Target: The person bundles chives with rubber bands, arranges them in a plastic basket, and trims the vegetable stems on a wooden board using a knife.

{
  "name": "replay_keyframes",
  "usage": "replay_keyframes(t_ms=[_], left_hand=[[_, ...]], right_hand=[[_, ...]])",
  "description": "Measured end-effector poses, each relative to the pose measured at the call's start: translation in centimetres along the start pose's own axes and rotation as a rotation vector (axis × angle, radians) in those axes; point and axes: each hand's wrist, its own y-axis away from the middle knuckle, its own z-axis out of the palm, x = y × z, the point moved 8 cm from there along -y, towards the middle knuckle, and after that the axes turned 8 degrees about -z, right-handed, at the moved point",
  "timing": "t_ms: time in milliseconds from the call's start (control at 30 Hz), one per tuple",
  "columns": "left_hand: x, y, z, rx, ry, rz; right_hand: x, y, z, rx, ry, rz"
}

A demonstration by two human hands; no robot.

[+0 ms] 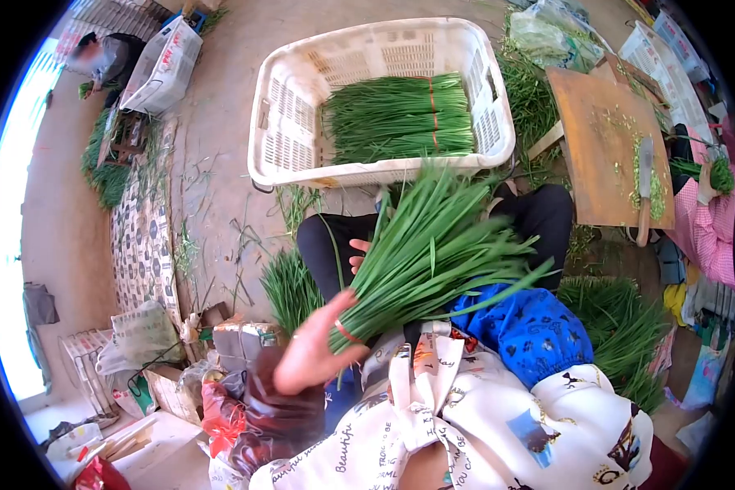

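Note:
A loose bundle of long green stalks lies slanted over my lap, its tips fanning to the upper right. My left hand is wrapped round its lower end, beside a red band. Of my right hand, only some fingers show past the bundle's left side; the rest is hidden beneath the stalks, which it supports. The blue sleeve covers my right forearm. Ahead, a white plastic crate holds green bundles tied with red bands.
Right of the crate, a wooden board carries a knife. Loose greens lie at my right, more at my left. A person in pink is at far right, another person at upper left, near a second crate.

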Motion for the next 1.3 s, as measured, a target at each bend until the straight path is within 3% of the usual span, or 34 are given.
replay_keyframes(t_ms=[33, 67, 133, 167, 267, 300, 367, 500, 600, 667, 767, 833, 867, 900, 933, 1000, 1067, 1133, 1167, 1233, 1300], left_hand=[[-1.7, -0.2, -1.0, 0.012, -0.016, -0.116], [-3.6, -0.7, -1.8, 0.026, -0.032, -0.233], [-6.9, -2.7, -0.8, -0.119, -0.102, -0.321], [-7.2, -3.9, 0.8, -0.31, -0.048, -0.379], [-9.7, -6.1, 6.2, -0.576, 0.781, -0.279], [-9.8, -6.5, 6.9, -0.588, 0.78, -0.277], [-9.3, -7.5, 7.1, -0.563, 1.067, -0.255], [-11.3, -6.5, 4.2, -0.356, 1.056, -0.338], [-14.2, -5.0, 1.0, -0.081, 0.927, -0.494], [-15.2, -4.5, -0.5, -0.006, 0.883, -0.495], [-15.6, -4.3, -1.6, 0.088, 0.842, -0.544], [-15.8, -4.9, -1.5, 0.143, 0.842, -0.513], [-15.9, -5.2, -1.0, 0.134, 0.837, -0.509], [-16.0, -5.5, -0.6, 0.127, 0.863, -0.497], [-15.8, -5.8, -0.1, 0.122, 0.89, -0.485], [-15.1, -6.2, 0.4, 0.115, 0.915, -0.513], [-14.1, -6.5, 0.3, 0.136, 0.988, -0.398], [-14.4, -6.4, 0.3, 0.174, 0.965, -0.4], [-14.6, -6.2, 0.2, 0.231, 1.053, -0.422], [-14.4, -5.8, 0.3, 0.307, 1.187, -0.442], [-14.6, -5.5, 0.4, 0.296, 1.189, -0.439]], right_hand=[[0.2, -0.2, 0.3, -0.001, -0.103, 0.083], [0.1, -0.5, 0.3, 0.011, 0.044, 0.115], [0.5, -1.3, 3.5, -0.026, -0.03, 0.132], [0.2, -1.5, 5.6, -0.137, -0.046, 0.026], [-2.3, -3.2, 7.1, -0.227, -0.041, -0.025], [-3.8, -3.3, 6.4, -0.151, 0.028, -0.018], [-8.0, -3.0, 4.9, -0.05, 0.191, -0.126], [-17.9, 4.9, 2.6, 0.15, 0.735, -0.637], [-23.2, 10.4, 5.6, 0.457, 0.593, -0.604], [-25.1, 16.2, 9.4, 0.829, 1.077, -0.969], [-23.8, 17.0, 14.4, 0.986, 1.511, -1.081], [-17.9, 12.1, 19.2, 0.74, 2.034, -1.061], [-14.0, 9.2, 20.8, 0.673, 2.255, -0.89], [-9.7, 6.4, 22.1, 0.22, 2.486, -0.966], [-5.5, 4.0, 22.2, -0.123, 2.76, -0.83], [-0.4, 0.7, 19.7, -0.429, 2.707, -0.691], [1.9, -1.3, 16.7, -0.366, 2.888, -0.531], [2.0, -2.1, 13.7, -0.136, 2.988, -0.371], [2.3, -1.8, 13.7, -0.145, 2.987, -0.372], [2.2, -1.2, 12.4, -0.063, 2.972, -0.176], [2.5, -0.8, 12.1, -0.058, 2.979, -0.181]])
